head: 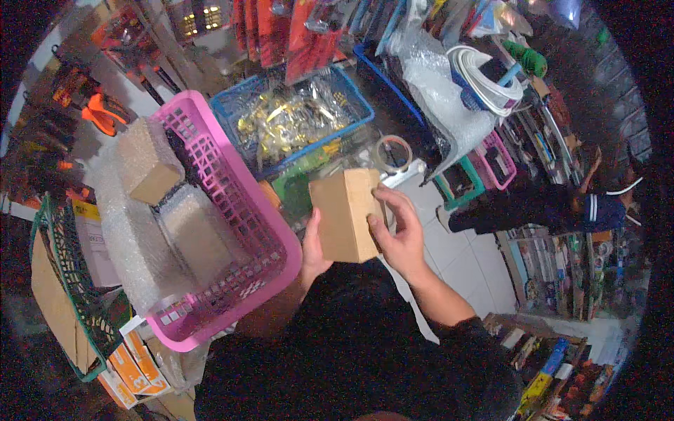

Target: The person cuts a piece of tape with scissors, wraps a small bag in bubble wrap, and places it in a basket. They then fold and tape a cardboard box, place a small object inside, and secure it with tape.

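A plain brown cardboard box (339,221) is held up in front of my chest. My left hand (314,247) supports its left side and lower edge, with much of the palm hidden behind the box. On the right narrow side, the thumb and fingers of my right hand (397,226) press against the cardboard. To the left stands a pink plastic basket (284,237) with lattice walls. Inside it lie several bubble-wrapped boxes, one a bubble-wrapped cardboard box (152,163) sitting at the top. Just beyond the held box is a roll of tape (394,153).
Behind is a blue plastic basket (363,97) of bagged metal parts. Bubble wrap (432,79) and a coil of white flat strip (489,79) hang at the upper right. A green mesh basket (68,294) borders the left. Another person's dark sleeve (526,208) reaches in at right.
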A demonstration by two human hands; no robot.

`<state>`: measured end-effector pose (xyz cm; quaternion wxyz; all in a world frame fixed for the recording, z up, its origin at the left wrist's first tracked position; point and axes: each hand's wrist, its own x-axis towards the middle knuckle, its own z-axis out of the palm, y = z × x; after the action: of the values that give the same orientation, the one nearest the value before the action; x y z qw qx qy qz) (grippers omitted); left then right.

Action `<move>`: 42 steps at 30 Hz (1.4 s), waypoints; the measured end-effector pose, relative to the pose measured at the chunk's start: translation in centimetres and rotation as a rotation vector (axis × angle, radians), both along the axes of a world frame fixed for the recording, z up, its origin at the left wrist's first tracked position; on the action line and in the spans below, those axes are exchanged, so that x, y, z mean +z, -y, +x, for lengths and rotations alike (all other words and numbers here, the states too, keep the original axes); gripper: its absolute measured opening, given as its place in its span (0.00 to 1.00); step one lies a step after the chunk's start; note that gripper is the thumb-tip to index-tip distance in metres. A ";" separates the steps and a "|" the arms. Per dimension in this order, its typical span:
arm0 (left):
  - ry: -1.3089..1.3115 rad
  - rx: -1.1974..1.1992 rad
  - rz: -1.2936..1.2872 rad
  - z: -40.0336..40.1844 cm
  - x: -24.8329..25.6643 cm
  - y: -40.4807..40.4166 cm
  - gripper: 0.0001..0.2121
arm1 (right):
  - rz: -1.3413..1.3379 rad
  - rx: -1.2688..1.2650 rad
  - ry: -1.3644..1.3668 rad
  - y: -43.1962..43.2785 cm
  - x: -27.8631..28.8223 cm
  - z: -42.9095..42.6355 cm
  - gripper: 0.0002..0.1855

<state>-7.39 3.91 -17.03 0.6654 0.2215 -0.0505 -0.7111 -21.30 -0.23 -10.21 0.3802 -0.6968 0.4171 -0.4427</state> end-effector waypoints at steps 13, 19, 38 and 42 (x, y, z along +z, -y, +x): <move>0.117 -0.007 -0.008 0.7 0.9 1.6 0.26 | 0.010 0.025 0.015 2.2 -0.1 1.3 0.21; 0.594 0.221 0.241 0.5 0.1 2.8 0.20 | -0.041 0.026 -0.048 3.3 -1.4 1.6 0.18; 1.253 0.277 0.009 1.1 -0.3 2.8 0.24 | -0.106 -0.163 -0.287 5.0 -2.9 5.1 0.11; 1.179 0.375 0.047 0.1 -0.4 2.3 0.19 | -0.130 -0.137 -0.294 4.9 -2.8 5.1 0.12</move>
<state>-7.31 1.58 -17.45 0.6342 0.5969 -0.3542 -0.3406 -16.24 -5.14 -12.98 0.2381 -0.7471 0.4851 -0.3870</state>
